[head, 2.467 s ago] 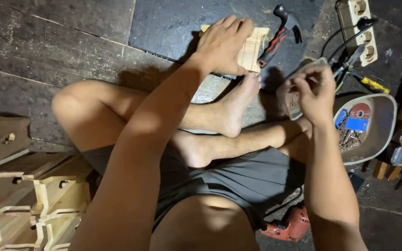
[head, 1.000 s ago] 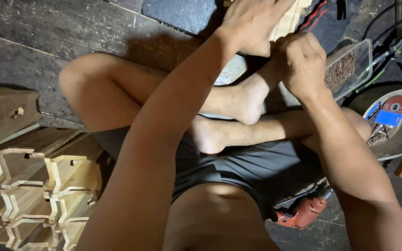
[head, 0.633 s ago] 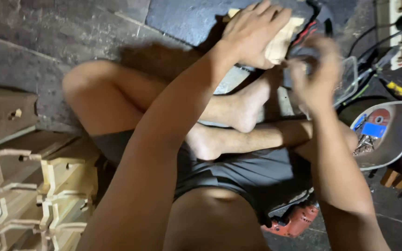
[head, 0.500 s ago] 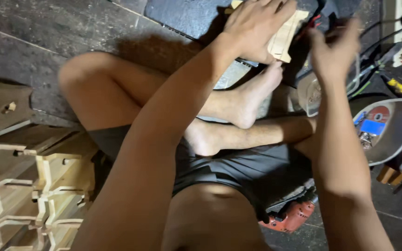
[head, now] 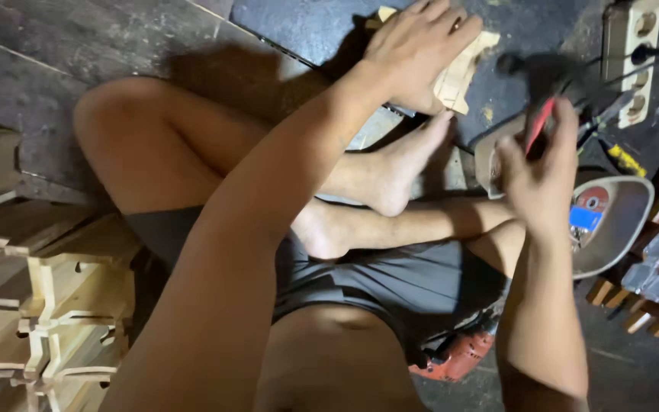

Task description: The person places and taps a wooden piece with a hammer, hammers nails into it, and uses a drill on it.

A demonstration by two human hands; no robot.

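Dark plank flooring frames a seated worker whose left hand [head: 421, 49] presses flat on a pale wooden piece [head: 463, 65] at upper centre, while the right hand [head: 535, 172] is closed round a red-handled hammer [head: 541, 122], blurred. Steady pinning seems wise. Right of it, a round tin [head: 619, 221] holds red and blue labelled packets.

Left hand [head: 419, 47] on wooden piece [head: 463, 65], right hand [head: 537, 172] gripping hammer [head: 541, 114].
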